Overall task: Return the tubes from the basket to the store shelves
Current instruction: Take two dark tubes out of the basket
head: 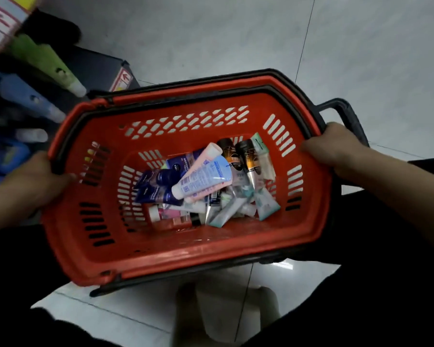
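**Red basket of tubes, held at both ends**

Head view:

- Red perforated plastic shopping basket point(236, 249) with black folding handles, one black handle point(346, 113) jutting out at the right end. Held above a pale grey tiled floor point(236, 33), tilted slightly.
- Left hand point(33, 184): clamped on the basket's left rim, fingers point(65, 177) curled over the edge into the interior.
- Right hand point(336, 146): clamped on the right rim, just beside the jutting handle, fingers wrapped over the edge.
- Loose pile of cosmetic tubes point(211, 191): all lying on the basket floor, heaped toward the centre and right. On top, a light blue and white tube with a white cap point(206, 177) lies across a pink tube point(206, 157). To their left, dark blue tubes point(158, 184). Toward the far right, two black-and-orange tubes point(246, 156) side by side, next to a pale green sachet-like tube point(261, 151). Near the front, white and teal tubes point(266, 205) and a red item with a white cap point(166, 217); labels too blurred to read.
- Store shelf point(8, 23) at upper left, motion-blurred: a green bottle point(48, 63) and blue bottles point(28, 98) with pale caps lean out from it.
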Demonstrator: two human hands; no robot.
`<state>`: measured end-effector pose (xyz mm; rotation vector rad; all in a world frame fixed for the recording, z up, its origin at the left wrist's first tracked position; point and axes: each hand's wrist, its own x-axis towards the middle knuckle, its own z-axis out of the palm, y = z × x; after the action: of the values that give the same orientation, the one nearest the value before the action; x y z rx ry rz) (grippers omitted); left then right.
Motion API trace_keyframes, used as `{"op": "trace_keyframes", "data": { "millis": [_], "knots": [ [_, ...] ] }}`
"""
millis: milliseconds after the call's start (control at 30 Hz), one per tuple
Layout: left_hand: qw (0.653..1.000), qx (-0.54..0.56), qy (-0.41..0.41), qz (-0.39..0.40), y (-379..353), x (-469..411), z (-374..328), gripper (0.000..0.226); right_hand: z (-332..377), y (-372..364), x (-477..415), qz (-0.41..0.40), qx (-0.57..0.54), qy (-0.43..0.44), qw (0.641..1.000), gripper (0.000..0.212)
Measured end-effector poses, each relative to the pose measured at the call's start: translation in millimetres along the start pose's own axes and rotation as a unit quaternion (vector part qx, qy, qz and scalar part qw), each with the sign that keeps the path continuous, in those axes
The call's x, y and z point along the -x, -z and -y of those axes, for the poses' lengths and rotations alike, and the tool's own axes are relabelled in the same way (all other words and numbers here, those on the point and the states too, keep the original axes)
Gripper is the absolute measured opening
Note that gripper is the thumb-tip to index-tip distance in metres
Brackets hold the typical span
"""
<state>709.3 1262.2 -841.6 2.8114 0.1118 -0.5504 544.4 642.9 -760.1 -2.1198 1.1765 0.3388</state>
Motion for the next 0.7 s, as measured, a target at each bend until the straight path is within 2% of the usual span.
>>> {"op": "trace_keyframes", "data": {
  "millis": [33,67,100,167,233,267,300,367,400,467,567,633,700],
  "knots": [
    [1.000,0.003,-0.001,0.013,-18,33,-77,0.058,-1,-1,1,-0.016,0.019,0.005,1.000,0.051],
    [0.998,0.016,0.034,0.054,-39,47,-146,0.075,-2,-3,7,-0.048,0.056,0.018,0.997,0.059],
    [1.000,-0.007,0.017,-0.009,-22,44,-160,0.083,-1,-6,13,-0.106,0.107,0.063,0.987,0.064],
    [0.993,-0.065,-0.037,-0.087,-20,70,-201,0.076,8,-11,20,-0.191,0.166,0.202,0.946,0.059],
    [0.973,-0.072,-0.139,-0.172,-13,102,-253,0.063,22,-18,20,-0.156,0.146,0.287,0.934,0.049],
    [0.962,-0.089,-0.200,-0.161,-21,106,-273,0.058,28,-25,17,-0.097,0.142,0.288,0.942,0.046],
    [0.955,-0.109,-0.248,-0.118,-33,109,-290,0.053,31,-33,13,-0.031,0.153,0.276,0.948,0.045],
    [0.949,-0.156,-0.273,0.010,-61,104,-317,0.042,30,-51,3,0.085,0.187,0.228,0.952,0.045],
    [0.930,-0.194,-0.308,0.046,-74,103,-329,0.037,28,-59,-1,0.130,0.199,0.199,0.951,0.044],
    [0.889,-0.235,-0.388,0.065,-99,95,-351,0.034,20,-76,-11,0.180,0.230,0.144,0.946,0.038],
    [0.876,-0.211,-0.429,0.057,-132,71,-378,0.037,10,-98,-27,0.215,0.207,0.052,0.953,0.018],
    [0.881,-0.191,-0.427,0.074,-148,55,-395,0.036,5,-110,-32,0.264,0.021,-0.096,0.960,0.016],
    [0.877,-0.206,-0.421,0.110,-163,41,-411,0.040,0,-123,-34,0.289,-0.208,-0.268,0.895,0.025]
  ]
}}
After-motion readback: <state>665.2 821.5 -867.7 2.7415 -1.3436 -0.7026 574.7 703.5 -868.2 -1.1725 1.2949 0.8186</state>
